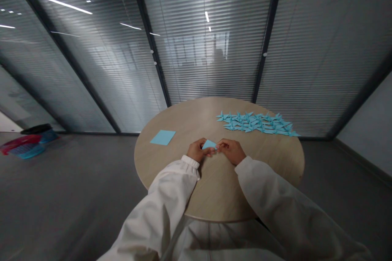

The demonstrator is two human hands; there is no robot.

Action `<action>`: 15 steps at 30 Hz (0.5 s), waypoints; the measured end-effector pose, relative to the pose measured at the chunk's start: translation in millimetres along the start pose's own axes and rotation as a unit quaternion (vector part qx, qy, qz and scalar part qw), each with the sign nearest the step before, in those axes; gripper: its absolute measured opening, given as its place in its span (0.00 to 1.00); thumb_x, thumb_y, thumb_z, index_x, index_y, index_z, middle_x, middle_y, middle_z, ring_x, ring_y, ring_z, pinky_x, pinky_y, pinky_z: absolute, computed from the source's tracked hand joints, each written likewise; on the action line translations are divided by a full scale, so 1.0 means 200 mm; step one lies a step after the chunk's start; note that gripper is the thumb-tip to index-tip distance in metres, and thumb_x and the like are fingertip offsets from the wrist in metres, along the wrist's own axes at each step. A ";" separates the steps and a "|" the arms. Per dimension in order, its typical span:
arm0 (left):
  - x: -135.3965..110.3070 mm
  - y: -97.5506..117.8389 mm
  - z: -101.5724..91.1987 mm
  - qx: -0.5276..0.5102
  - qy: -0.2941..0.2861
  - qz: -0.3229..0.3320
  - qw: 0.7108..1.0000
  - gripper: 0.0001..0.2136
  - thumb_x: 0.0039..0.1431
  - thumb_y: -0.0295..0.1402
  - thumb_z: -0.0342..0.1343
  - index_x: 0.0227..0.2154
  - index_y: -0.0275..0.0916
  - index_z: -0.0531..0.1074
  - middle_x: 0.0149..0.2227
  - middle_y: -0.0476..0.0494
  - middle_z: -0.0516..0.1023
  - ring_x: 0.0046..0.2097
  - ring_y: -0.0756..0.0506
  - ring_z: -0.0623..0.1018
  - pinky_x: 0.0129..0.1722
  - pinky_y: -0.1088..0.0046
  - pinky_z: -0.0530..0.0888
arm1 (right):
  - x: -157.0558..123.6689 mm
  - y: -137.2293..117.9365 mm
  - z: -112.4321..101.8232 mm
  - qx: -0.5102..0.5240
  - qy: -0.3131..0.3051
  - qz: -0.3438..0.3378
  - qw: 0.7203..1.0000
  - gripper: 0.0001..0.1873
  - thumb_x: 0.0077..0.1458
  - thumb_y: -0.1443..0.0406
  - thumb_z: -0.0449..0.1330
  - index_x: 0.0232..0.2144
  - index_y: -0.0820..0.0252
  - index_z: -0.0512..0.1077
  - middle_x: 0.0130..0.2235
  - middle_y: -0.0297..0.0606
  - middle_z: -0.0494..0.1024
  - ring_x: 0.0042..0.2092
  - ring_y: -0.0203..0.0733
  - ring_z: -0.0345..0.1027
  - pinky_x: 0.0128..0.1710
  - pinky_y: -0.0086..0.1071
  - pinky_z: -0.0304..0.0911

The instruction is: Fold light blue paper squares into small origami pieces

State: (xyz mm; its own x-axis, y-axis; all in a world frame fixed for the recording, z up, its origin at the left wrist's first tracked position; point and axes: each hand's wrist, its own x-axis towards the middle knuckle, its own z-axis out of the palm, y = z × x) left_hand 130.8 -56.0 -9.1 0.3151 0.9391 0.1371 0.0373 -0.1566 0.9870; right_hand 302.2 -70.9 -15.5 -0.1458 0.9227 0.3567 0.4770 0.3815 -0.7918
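Note:
A small folded piece of light blue paper (209, 144) is pinched between my two hands over the middle of the round wooden table (171, 163). My left hand (197, 151) grips its left side with fingers closed. My right hand (231, 150) grips its right edge, fingers curled in. Both arms wear white sleeves.
A flat stack of light blue paper sheets (162, 137) lies on the table to the left. Several folded blue paper cranes (255, 122) are spread at the table's far right. Glass walls with blinds stand behind. Red and blue baskets (26, 145) sit on the floor far left.

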 end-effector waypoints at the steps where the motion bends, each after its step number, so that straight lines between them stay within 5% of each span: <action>1: 0.00 0.00 0.00 0.008 -0.005 -0.002 1.000 0.17 0.37 0.37 0.66 0.25 0.33 0.67 0.23 0.46 0.76 0.24 0.48 0.77 0.23 0.74 0.74 | 0.00 0.00 0.00 -0.005 0.004 0.001 1.000 0.06 0.50 0.64 0.57 0.25 0.57 0.73 0.25 0.33 0.77 0.27 0.35 0.68 0.29 0.26 0.59; 15: 0.00 -0.01 0.01 -0.030 -0.041 -0.040 0.998 0.20 0.35 0.40 0.67 0.26 0.32 0.67 0.22 0.45 0.76 0.26 0.47 0.78 0.28 0.72 0.75 | 0.00 0.00 0.02 -0.019 0.025 -0.039 0.999 0.06 0.50 0.63 0.56 0.27 0.59 0.70 0.27 0.33 0.73 0.29 0.34 0.64 0.31 0.26 0.59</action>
State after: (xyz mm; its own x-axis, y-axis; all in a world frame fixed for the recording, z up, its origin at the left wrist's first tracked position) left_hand 132.2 -56.1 -11.7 0.3905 0.9191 0.0523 0.0097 -0.0609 0.9981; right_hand 298.2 -69.8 -17.4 -0.1400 0.8864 0.4413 0.4988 0.4481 -0.7419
